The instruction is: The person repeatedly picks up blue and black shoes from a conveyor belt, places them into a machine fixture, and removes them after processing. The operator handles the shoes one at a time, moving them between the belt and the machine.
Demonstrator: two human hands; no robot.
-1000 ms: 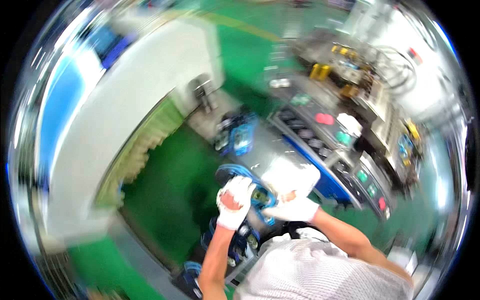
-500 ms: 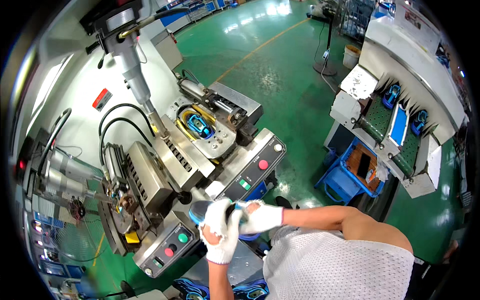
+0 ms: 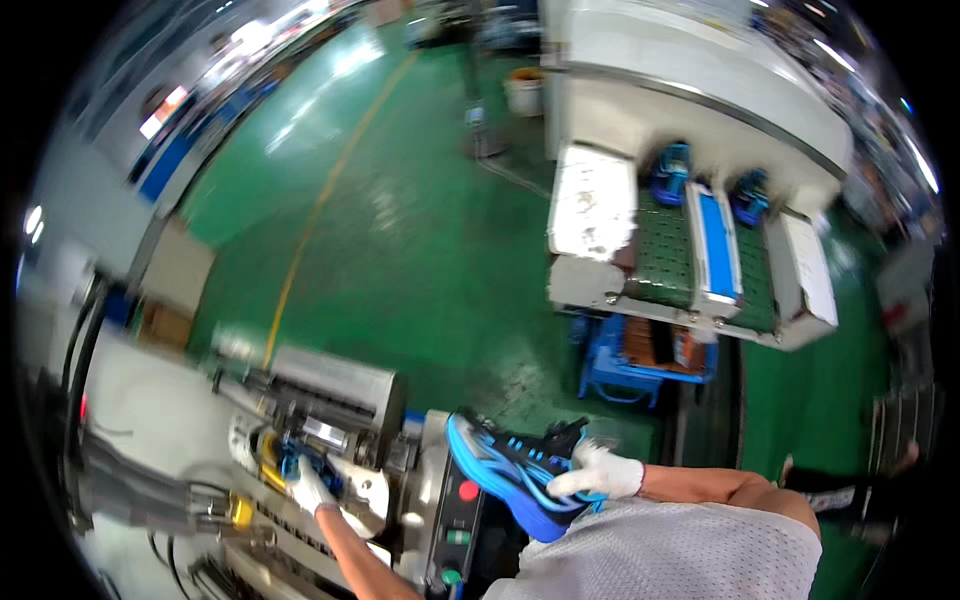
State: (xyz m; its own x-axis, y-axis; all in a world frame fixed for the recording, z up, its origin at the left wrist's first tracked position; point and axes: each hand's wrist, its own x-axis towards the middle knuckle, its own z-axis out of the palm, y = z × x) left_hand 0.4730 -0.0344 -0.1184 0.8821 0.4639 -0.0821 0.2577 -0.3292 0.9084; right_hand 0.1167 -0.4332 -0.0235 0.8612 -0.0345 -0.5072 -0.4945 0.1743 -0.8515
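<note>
My right hand (image 3: 608,472), in a white glove, is closed on the heel end of a black and blue sneaker (image 3: 515,475). The sneaker is tilted, its toe pointing up and left and its blue sole facing down and left. My left hand (image 3: 313,490), also gloved, reaches to the machine at the lower left. It meets a second blue and black shoe (image 3: 318,470) seated in the machine's fixture (image 3: 365,495). Blur hides how the left fingers lie on that shoe.
A control panel (image 3: 455,520) with red and green buttons lies between my arms. At the upper right, two blue shoes (image 3: 671,172) rest on a conveyor machine's green perforated belts (image 3: 662,255). Beneath it is a blue cart (image 3: 620,375). A bucket (image 3: 524,92) stands farther back.
My view has turned to the right. My hands, together before, are now apart: the left has gone out to the shoe in the fixture, while the right holds the sneaker out to the right.
</note>
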